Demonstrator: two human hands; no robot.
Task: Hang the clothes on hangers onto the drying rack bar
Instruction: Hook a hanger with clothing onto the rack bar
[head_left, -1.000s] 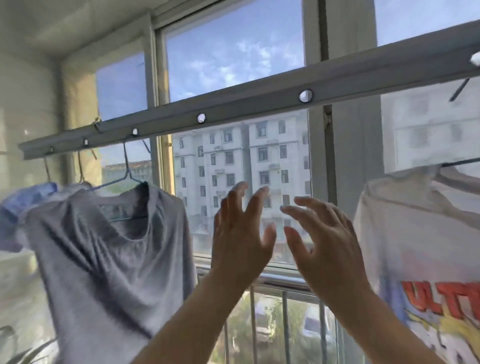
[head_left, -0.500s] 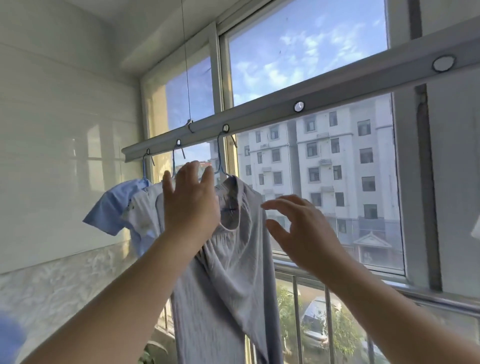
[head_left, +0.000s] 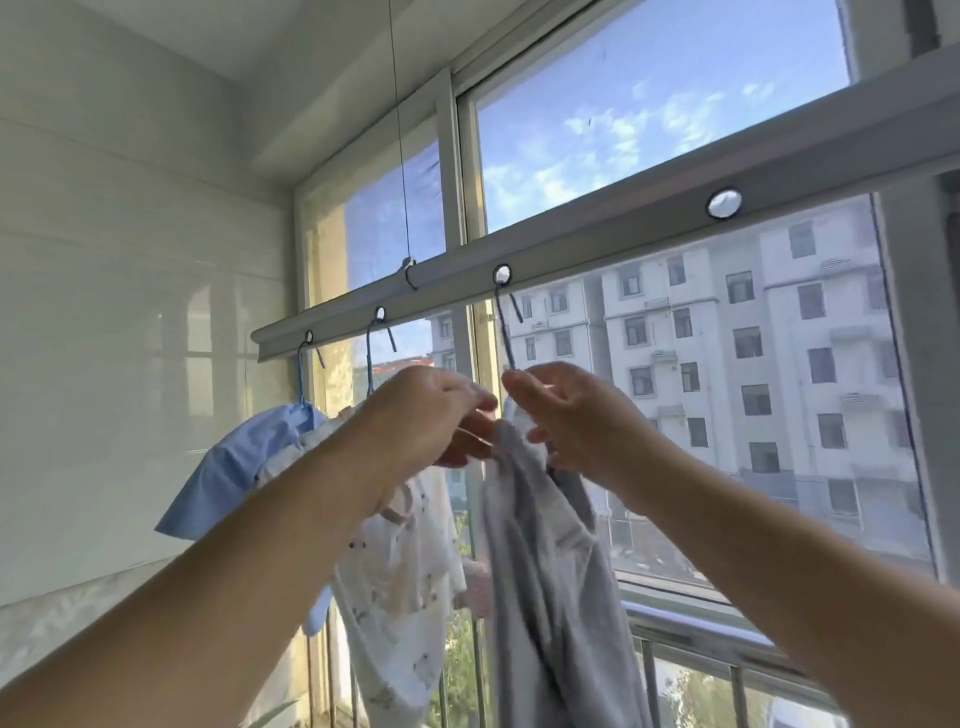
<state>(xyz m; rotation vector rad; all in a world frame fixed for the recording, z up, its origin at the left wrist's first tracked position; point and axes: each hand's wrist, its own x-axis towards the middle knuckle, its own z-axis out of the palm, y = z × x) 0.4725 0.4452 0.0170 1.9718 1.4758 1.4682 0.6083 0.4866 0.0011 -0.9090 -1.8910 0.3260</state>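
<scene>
Drying rack bar (head_left: 597, 244) carries three hangers (head_left: 370, 358) with clothes (head_left: 550, 571).

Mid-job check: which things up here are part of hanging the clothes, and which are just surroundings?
Part of the job:
- drying rack bar
- grey garment, both hands at its collar
- left hand, right hand
- blue hanger hook in a bar hole
- white patterned garment
- light blue garment

Surroundings:
- window frame
- railing
- tiled wall
</scene>
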